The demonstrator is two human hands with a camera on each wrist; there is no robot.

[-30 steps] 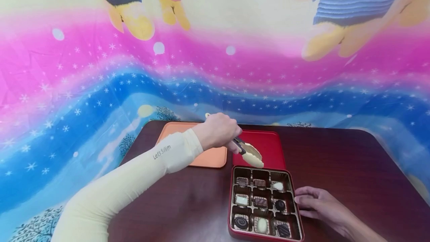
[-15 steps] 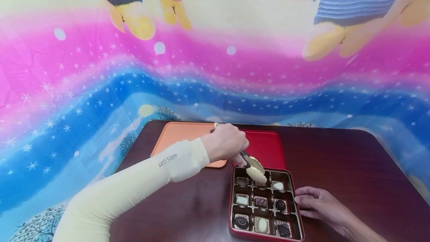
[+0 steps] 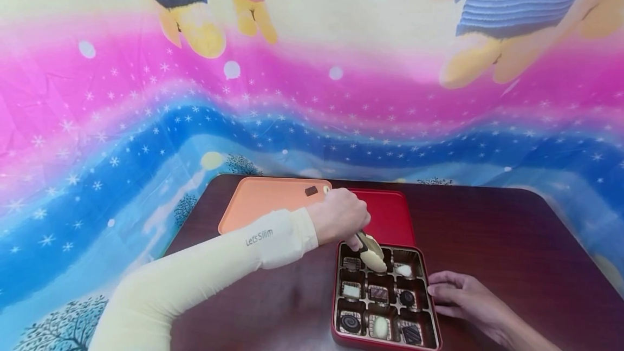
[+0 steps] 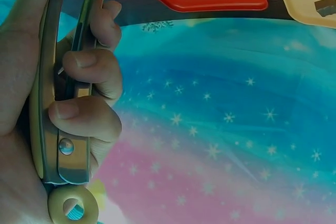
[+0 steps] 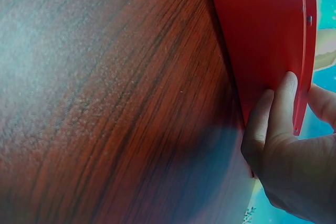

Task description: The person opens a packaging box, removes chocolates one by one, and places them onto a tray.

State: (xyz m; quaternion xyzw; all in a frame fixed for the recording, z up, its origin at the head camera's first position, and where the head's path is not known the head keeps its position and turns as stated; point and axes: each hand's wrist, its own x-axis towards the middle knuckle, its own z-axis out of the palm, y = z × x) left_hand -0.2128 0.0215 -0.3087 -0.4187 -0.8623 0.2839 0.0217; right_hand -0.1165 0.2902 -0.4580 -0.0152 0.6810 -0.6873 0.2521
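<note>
1. From my end, the left hand (image 3: pixel 343 215) has its fingers curled around the tongs (image 3: pixel 372 259). It sits just above and to the left of the red box (image 3: pixel 361 343) at the lower right of the frame.
2. The tongs' long axis slants from upper left to lower right, pale ends lowest, at the middle of the box's top row. I judge this line to matter most; any chocolate under those ends is hidden, and I can't tell whether they grip one.
3. To the right of the tongs' ends lies a white chocolate (image 3: pixel 403 270); to their left, a dark chocolate (image 3: pixel 352 264).
4. The left hand is nearer that top row. The right hand (image 3: pixel 465 299) holds nothing: its extended fingers rest against the box's right wall.
5. Up and to the left, a brown piece (image 3: pixel 311 191) lies on the orange tray (image 3: pixel 263 199), well apart from the tongs' ends.
</note>
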